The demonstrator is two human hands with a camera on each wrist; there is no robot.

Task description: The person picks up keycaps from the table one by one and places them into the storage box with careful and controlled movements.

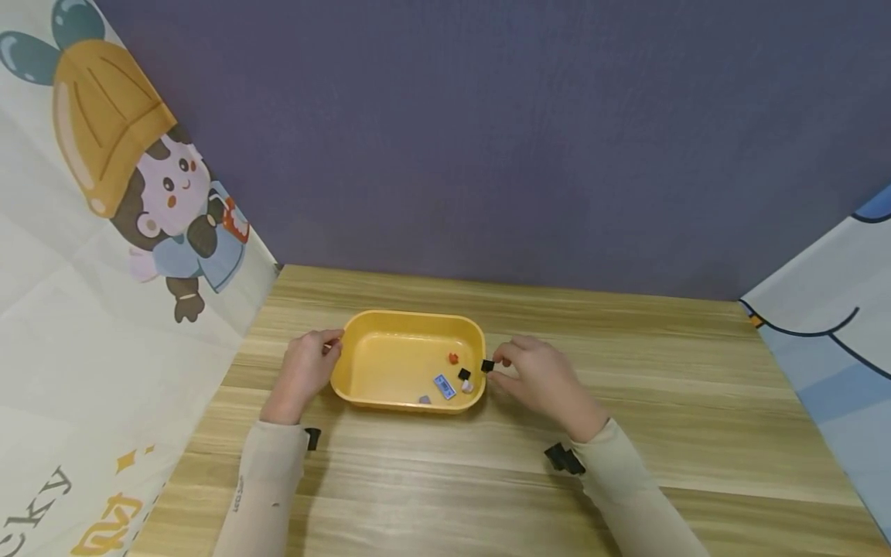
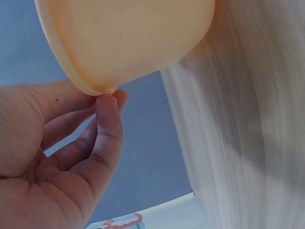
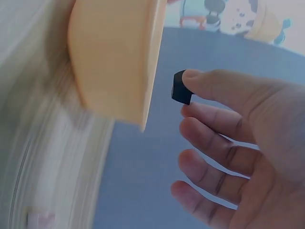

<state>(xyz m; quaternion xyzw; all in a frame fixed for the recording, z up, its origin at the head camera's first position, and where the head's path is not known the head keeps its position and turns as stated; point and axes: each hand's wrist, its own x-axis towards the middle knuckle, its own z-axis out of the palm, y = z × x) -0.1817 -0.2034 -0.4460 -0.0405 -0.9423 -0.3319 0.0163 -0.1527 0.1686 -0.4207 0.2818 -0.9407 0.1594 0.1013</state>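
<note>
A yellow plastic basin (image 1: pixel 397 317) with rounded corners is between my two hands, over the wooden table. My left hand (image 1: pixel 306 367) pinches its left rim between thumb and fingers, as the left wrist view shows with the basin wall (image 2: pixel 128 43) above. Just beyond the basin's right rim, my right hand (image 1: pixel 539 379) pinches a small black block (image 3: pixel 180 88) between thumb and index finger; its other fingers are loosely bent. Inside the basin, towards the right, lie a blue printed piece (image 1: pixel 445 386), a red bit (image 1: pixel 453 358), a black block (image 1: pixel 464 374), a whitish piece (image 1: pixel 467 386) and a greyish-purple piece (image 1: pixel 425 400).
The wooden table (image 1: pixel 626 371) extends around the basin, with a dark blue-grey panel (image 1: pixel 473 155) behind it. Printed cloth (image 1: pixel 83 325) with a cartoon figure hangs on the left. Black wrist gear (image 1: pixel 565 458) sits by the right sleeve.
</note>
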